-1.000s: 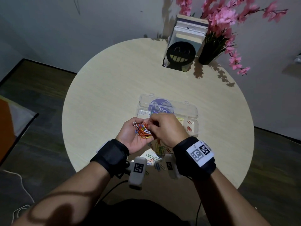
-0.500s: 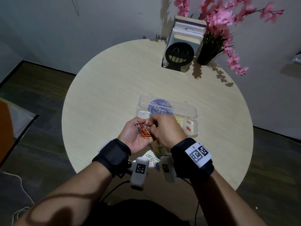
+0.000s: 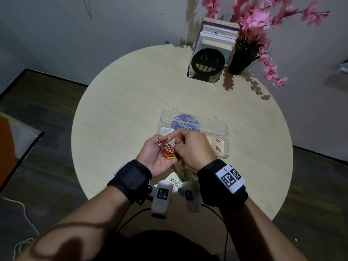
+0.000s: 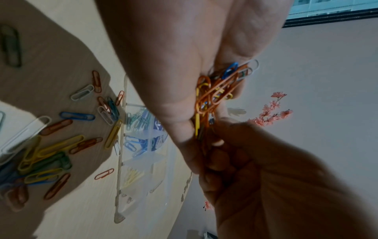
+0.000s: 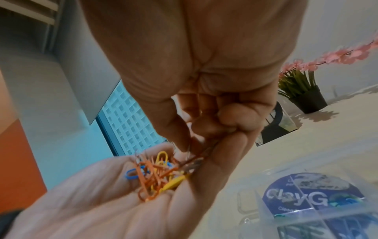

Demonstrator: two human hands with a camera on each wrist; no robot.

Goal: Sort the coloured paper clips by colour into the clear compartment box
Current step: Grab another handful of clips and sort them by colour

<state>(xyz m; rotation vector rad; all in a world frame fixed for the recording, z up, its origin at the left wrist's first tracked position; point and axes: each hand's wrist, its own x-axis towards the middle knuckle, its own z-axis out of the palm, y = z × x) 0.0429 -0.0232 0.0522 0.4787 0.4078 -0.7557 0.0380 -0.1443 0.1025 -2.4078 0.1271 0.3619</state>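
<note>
Two hands unmoved | left hand (image 3: 159,154) grip cupping clips (image 3: 166,150) | right hand (image 3: 192,147) grip still pinching one

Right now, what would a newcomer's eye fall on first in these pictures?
First, the two hands meeting over the round table: the left hand cups a bright tangle of paper clips while the right hand picks at it. Just beyond lies the clear compartment box, lid open, with more loose clips on the table under the wrists. At the far edge stand pink flowers beside a black smiley bookend.
</note>
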